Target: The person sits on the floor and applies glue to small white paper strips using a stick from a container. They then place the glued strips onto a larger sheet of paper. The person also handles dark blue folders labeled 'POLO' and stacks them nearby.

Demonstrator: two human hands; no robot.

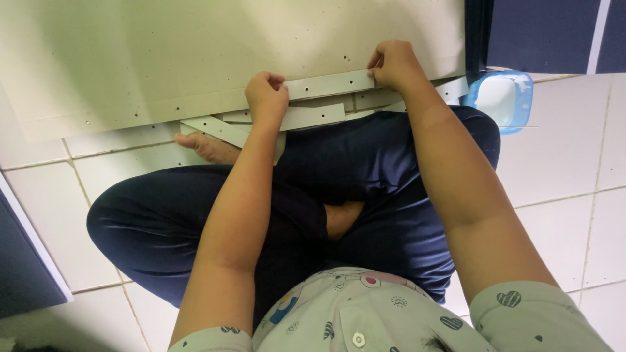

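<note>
Pinching with both hands, you hold one long pale grey cardboard strip with punched holes against the lower edge of the large cream cardboard sheet that lies on the white tiled floor ahead of your crossed legs. Your left hand is curled closed on the strip's left end, knuckles up, and your right hand is closed on it further along, fingertips pressed down at the sheet's edge. The strip's long axis runs left to right and rises a little toward your right, parallel to that edge, so it lies straight in front of both hands, not to either side; neither hand is clearly nearer, since each already touches it. Just below it, between the sheet's edge and your dark blue trousers, several more loose grey strips lie overlapping, one slanting down toward your bare foot. A pale blue plastic container sits near the sheet's right corner, just beside your right forearm, so room on that side is tight. To your left the tiles stay open as far as a dark blue panel with a white edge. Behind the sheet's upper right corner stand more dark blue panels.
</note>
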